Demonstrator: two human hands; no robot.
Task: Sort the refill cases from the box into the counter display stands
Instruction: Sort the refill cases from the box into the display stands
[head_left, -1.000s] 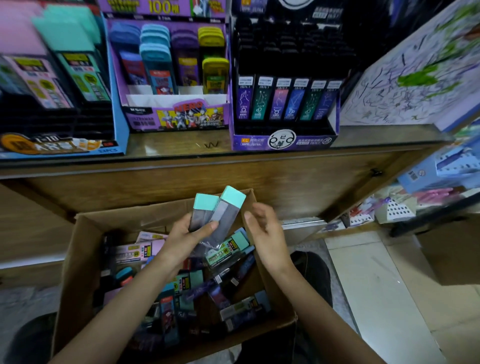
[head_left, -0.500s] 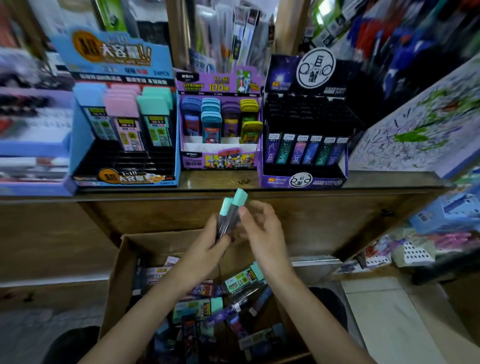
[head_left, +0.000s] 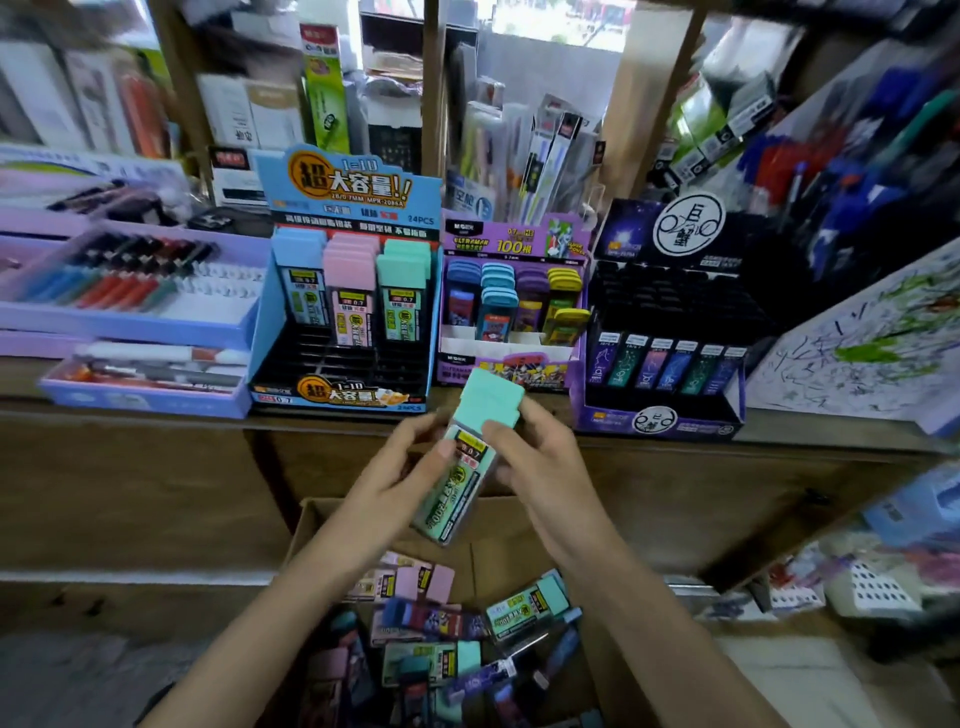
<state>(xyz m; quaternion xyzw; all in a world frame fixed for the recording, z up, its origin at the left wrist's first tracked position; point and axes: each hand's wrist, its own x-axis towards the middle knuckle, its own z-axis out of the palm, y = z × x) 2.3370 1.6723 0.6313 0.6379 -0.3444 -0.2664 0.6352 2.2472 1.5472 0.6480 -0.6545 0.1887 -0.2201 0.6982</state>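
Left hand (head_left: 400, 470) and right hand (head_left: 540, 467) pinch flat mint-capped refill cases (head_left: 464, 480).

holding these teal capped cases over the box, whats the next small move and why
Probably lift the teal-capped refill cases up and forward to the right-hand column of the blue display stand. The left hand and right hand both grip them, the teal row there matches their caps, and the black slots in front of it look unfilled.

Two mint-capped refill cases (head_left: 464, 480) between the left hand (head_left: 397, 475) and right hand (head_left: 545, 467); three display stands (head_left: 340, 397) (head_left: 511, 358) (head_left: 660, 421) beyond them; one cardboard box (head_left: 511, 564) beneath.
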